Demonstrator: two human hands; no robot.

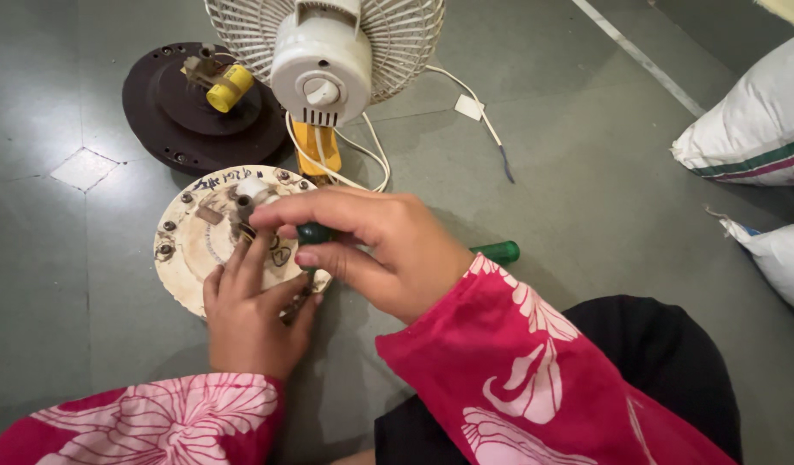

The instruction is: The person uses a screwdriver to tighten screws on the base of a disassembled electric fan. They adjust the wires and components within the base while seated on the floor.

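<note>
A round cream-coloured motor cover with screws around its rim lies on the grey floor. My left hand rests flat on its right part, fingers spread and holding it down. Over the cover's centre, my right hand grips a green-handled screwdriver; the handle's end sticks out to the right behind my wrist. The tool's tip is hidden under my fingers. Both sleeves are pink with a white flower pattern.
A dark round motor housing with a yellow part on it lies at the back left. A white table fan with its wire guard, white cables and a yellow piece stands behind the cover. White sacks lie at the right.
</note>
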